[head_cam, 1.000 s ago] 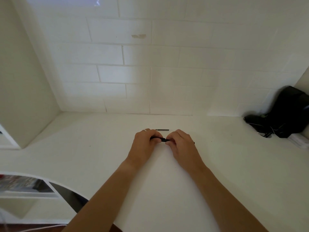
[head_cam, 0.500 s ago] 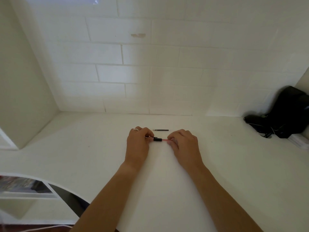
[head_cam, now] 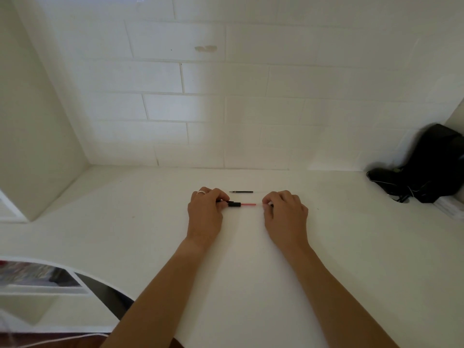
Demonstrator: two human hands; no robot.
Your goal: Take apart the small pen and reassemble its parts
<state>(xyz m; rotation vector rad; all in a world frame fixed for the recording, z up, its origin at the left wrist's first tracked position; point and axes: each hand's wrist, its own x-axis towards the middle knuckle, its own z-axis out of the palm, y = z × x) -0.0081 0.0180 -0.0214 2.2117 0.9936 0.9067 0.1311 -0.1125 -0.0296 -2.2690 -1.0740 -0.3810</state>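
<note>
Pinching a black pen piece [head_cam: 233,204], left hand [head_cam: 205,214] rests on table [head_cam: 125,222].

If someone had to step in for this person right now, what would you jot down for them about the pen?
Left hand: pinching the black pen piece, from which a pink tube sticks out.
Right hand: fingers closed at the tube's far end; what it grips is hidden.
A thin black refill lies on the white table, just behind the hands.
Done: pen partly apart.
Left: finish separating, then reassemble everything.
</note>
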